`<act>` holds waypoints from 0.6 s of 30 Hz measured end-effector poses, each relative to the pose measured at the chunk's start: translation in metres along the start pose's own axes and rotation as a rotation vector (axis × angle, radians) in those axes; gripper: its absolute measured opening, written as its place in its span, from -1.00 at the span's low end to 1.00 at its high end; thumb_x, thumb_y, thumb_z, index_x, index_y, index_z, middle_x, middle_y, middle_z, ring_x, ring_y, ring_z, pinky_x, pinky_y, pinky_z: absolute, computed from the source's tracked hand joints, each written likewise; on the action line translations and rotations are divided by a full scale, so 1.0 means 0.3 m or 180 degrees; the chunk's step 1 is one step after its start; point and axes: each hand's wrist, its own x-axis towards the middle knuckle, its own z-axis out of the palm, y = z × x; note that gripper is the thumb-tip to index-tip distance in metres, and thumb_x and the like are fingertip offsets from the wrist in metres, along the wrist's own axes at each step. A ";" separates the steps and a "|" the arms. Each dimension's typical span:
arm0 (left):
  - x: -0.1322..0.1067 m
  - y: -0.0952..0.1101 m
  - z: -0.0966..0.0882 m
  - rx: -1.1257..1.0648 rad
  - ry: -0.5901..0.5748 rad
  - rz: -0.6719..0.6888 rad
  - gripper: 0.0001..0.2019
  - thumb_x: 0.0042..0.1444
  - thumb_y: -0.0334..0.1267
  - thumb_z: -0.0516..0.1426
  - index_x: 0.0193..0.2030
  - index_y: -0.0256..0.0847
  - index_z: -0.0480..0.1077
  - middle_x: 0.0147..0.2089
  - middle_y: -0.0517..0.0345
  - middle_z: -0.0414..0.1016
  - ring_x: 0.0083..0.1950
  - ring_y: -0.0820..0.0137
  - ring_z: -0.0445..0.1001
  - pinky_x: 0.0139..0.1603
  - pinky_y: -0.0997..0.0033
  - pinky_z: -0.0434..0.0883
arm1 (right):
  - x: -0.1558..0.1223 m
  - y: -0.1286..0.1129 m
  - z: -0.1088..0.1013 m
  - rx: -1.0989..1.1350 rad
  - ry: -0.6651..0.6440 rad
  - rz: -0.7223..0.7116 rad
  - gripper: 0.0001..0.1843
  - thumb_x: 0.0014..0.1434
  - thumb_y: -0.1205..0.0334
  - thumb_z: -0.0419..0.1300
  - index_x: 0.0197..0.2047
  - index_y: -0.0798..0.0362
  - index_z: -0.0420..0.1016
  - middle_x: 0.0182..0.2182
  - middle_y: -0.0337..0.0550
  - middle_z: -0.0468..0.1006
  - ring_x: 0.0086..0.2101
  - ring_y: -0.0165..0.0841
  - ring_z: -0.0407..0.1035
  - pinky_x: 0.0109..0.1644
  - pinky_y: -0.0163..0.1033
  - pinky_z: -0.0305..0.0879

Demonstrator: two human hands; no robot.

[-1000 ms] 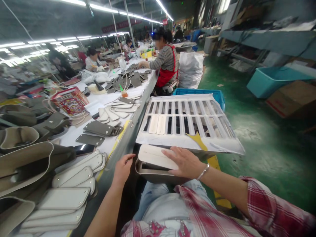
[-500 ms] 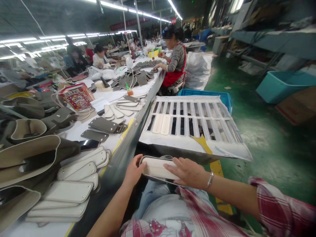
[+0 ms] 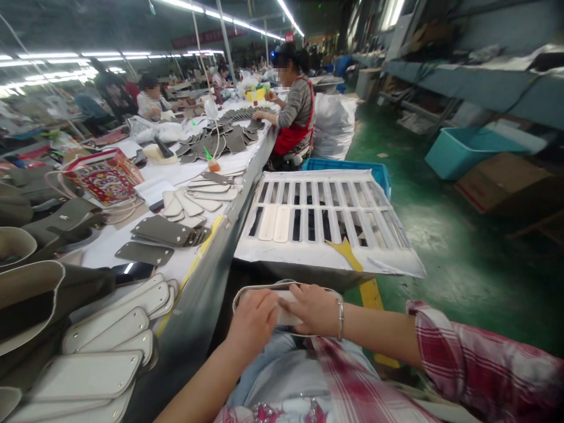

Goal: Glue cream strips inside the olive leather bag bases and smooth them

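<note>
Where the two forearms converge above the lap, one oblong case [image 3: 237, 296], pale-rimmed, sits on the near side of the slotted white rack [image 3: 286, 252], close to it but apart; inside the case, one pale panel [image 3: 285, 318], mostly covered by the hands. Left hand [image 3: 253, 320]: bent over the case's left part, fingertips at the panel, grasp or mere contact impossible to tell. Right hand [image 3: 316, 309] (bracelet [image 3: 341, 319] at the wrist): laid across the right part, fingers extended leftward onto the panel, thumb's hold, if any, not distinguishable. Handling note, by judgement: the step appears to be pressing and smoothing the panel within the case; best done with flat, even pressure from the middle towards either end, the rim kept from folding inward and the panel kept centred between the walls. Orientation: opening facing up towards the wearer, long axis running left to right across the body, near parallel to the rack's front edge and at an angle to the long workbench [image 3: 200, 279]; left end towards the workbench, right end by the right wrist
</note>
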 end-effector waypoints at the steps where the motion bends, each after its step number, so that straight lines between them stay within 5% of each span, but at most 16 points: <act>1: 0.002 0.024 0.017 -0.0035 -0.0230 0.0216 -0.69 0.10 -0.18 0.04 -0.03 -0.22 0.31 -0.01 -0.03 0.38 0.01 0.25 0.34 0.05 0.22 0.30 | -0.008 0.006 -0.005 0.0107 -0.0014 0.0032 -0.34 -0.03 -0.16 0.13 0.09 -0.01 0.24 -0.16 0.05 0.30 -0.26 -0.14 0.31 -0.34 -0.13 0.28; 6: 0.009 0.034 0.067 0.0108 -0.0841 0.0213 -0.42 0.03 0.01 0.08 0.12 -0.30 0.16 0.12 -0.14 0.28 0.10 0.19 0.30 0.07 0.19 0.30 | -0.098 0.105 -0.045 0.1473 0.0060 0.0272 -0.23 0.04 -0.17 0.05 0.24 0.00 -0.01 -0.08 0.09 0.35 -0.22 -0.12 0.36 -0.18 -0.04 0.29; 12: 0.027 0.078 0.052 0.0583 -0.1209 0.0544 -0.29 0.00 0.06 0.08 0.27 -0.08 -0.05 0.29 -0.02 0.05 0.10 0.15 0.27 -0.01 0.18 0.33 | -0.220 0.236 0.010 0.4452 -0.0516 0.2653 -0.45 0.21 0.40 -0.19 0.26 0.15 -0.19 -0.51 -0.14 0.47 -0.48 -0.33 0.43 -0.33 -0.17 0.38; 18: 0.090 0.160 0.052 0.0978 -0.1765 0.1140 -0.22 -0.04 0.02 0.13 0.29 0.04 -0.13 0.32 0.05 -0.03 -0.06 0.12 0.33 -0.19 0.12 0.38 | -0.251 0.249 0.025 0.5218 -0.0642 0.2501 -0.29 0.12 0.50 -0.07 0.28 0.11 -0.32 -0.58 -0.24 0.47 -0.52 -0.36 0.44 -0.45 -0.26 0.40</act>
